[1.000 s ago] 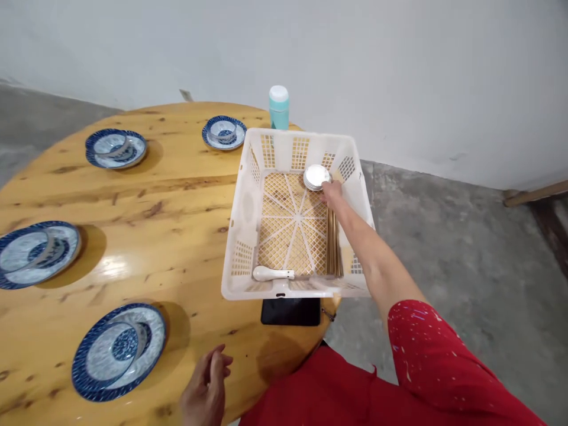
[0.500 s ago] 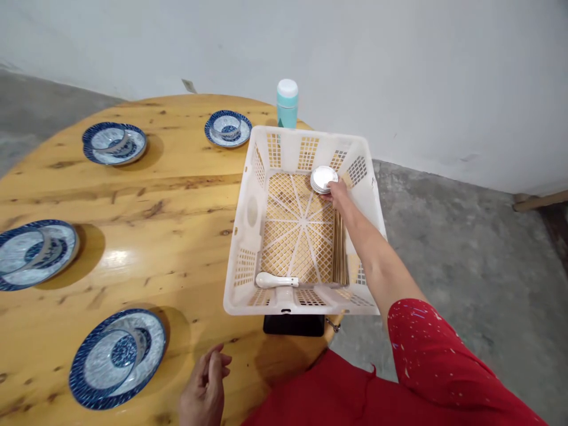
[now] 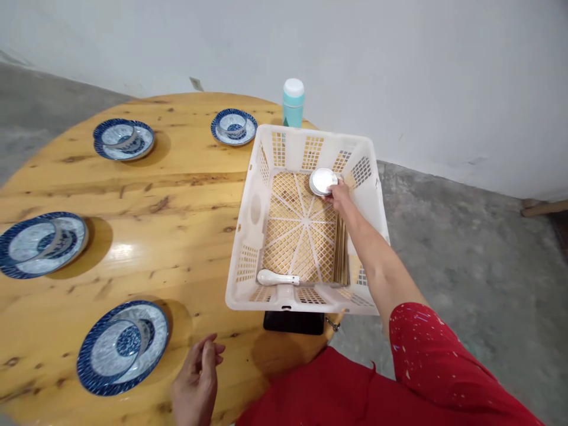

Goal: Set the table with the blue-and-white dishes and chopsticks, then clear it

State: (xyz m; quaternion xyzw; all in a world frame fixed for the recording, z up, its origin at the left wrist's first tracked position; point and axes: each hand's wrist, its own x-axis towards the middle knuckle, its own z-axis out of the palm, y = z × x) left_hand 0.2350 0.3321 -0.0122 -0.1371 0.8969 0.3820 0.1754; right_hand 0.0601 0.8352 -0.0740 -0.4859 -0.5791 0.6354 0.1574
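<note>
Inside a white plastic basket, my right hand grips a small stack of white saucers by its right edge, near the far side. Below that hand, chopsticks lie along the basket's right wall, partly hidden by my forearm. White spoons, nested together, rest at the near left corner of the basket. My left hand hovers over the near part of the table, fingers loosely bent and holding nothing. Closest to it is a blue-and-white plate with a bowl on it.
The round wooden table bears several more plates with bowls, such as the far plate. A turquoise bottle stands behind the basket. A black flat object lies under its near edge. Concrete floor is at right.
My right hand has shifted the saucers slightly and its grip now shows around their edge. My left hand has moved a little up and left. The view has turned slightly.
</note>
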